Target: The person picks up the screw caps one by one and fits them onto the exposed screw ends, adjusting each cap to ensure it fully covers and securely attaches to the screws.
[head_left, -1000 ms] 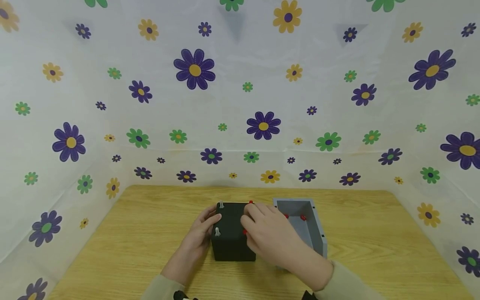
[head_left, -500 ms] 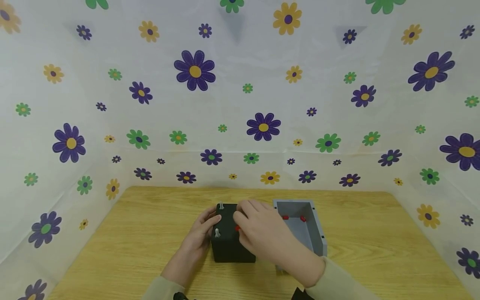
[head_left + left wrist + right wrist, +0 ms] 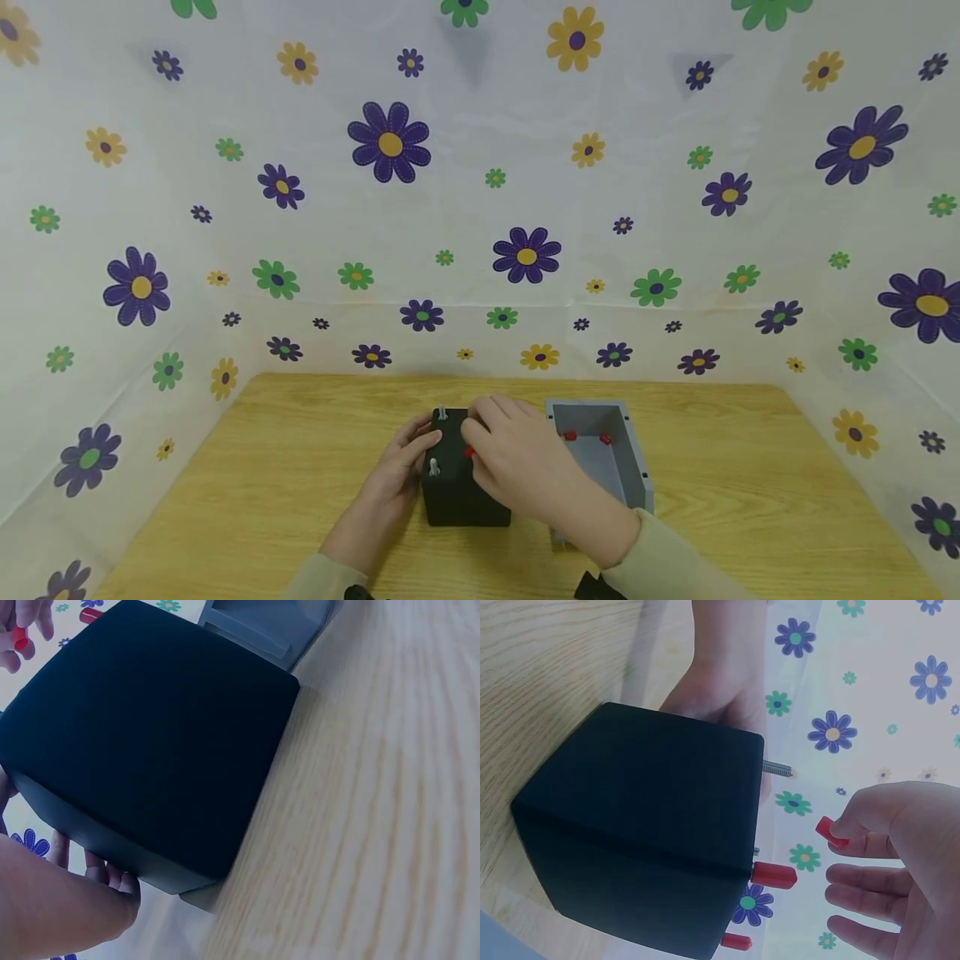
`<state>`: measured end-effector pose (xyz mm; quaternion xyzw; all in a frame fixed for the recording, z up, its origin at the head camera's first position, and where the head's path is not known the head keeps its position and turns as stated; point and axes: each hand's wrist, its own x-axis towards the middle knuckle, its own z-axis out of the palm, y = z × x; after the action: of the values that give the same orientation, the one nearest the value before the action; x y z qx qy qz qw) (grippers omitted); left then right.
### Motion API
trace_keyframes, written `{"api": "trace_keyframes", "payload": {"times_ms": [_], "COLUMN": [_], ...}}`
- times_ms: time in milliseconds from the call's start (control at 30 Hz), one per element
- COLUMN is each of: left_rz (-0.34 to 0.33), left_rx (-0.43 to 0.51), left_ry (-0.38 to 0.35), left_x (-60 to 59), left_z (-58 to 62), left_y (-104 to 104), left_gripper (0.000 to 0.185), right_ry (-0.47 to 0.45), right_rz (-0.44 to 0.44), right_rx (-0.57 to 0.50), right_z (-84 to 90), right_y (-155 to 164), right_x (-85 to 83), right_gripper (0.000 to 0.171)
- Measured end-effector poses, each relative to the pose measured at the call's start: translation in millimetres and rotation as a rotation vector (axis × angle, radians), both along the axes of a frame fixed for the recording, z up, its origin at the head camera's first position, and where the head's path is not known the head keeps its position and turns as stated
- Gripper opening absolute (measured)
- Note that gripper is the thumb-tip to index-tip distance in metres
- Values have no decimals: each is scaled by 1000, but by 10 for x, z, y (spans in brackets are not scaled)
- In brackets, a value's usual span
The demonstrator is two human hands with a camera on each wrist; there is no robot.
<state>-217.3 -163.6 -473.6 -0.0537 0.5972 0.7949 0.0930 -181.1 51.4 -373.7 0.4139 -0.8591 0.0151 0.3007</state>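
Note:
A black box (image 3: 467,502) stands on the table, with bare threaded metal studs (image 3: 433,467) along the left of its top. In the right wrist view, red caps (image 3: 775,874) cover studs on the side nearer the grey bin. My left hand (image 3: 397,467) holds the box by its left side, thumb over the top edge. Above the box top, my right hand (image 3: 521,450) pinches a small red cap (image 3: 832,832) between thumb and forefinger, apart from the bare stud (image 3: 778,768). From the head, this hand hides the right part of the box top.
A grey open bin (image 3: 639,450) stands to the right of the box, partly behind my right forearm. Loose red caps (image 3: 605,438) lie inside it. A flower-printed cloth (image 3: 480,208) encloses the wooden table (image 3: 720,483) at the back and sides.
My right hand has shifted left from the box's right edge to above its top, and a red cap shows at its fingertips. My left hand and the box have stayed put.

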Motion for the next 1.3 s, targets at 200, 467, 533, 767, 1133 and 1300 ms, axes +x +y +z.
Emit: {"api": "trace_keyframes", "payload": {"times_ms": [200,467,533,767,1133,1300], "left_rz": [-19,-65,-71,-81,-100,-97], "left_rx": [11,12,21,8,-2,-13], "left_ry": [-10,-13,-11,-13,-8,-10], "left_x": [0,-13,-22,-45,-22,-17], "left_z": [24,60,60,72,101,95], "left_y": [-14,-61,-69,-79,-93,-98], "left_gripper": [59,63,63,64,62,61], "right_ry": [4,3,2,-20,-33,-21], "right_rz": [-7,-4,-1,-4,-12,-2], "right_rx": [2,-4,-6,1,40,56], "right_z": [6,26,23,26,30,23], "right_y": [-21,-46,-51,-76,-151,-176], "right_x": [-7,-29,-36,-59,-74,-67], "right_gripper": [15,13,14,16,18,19]}}
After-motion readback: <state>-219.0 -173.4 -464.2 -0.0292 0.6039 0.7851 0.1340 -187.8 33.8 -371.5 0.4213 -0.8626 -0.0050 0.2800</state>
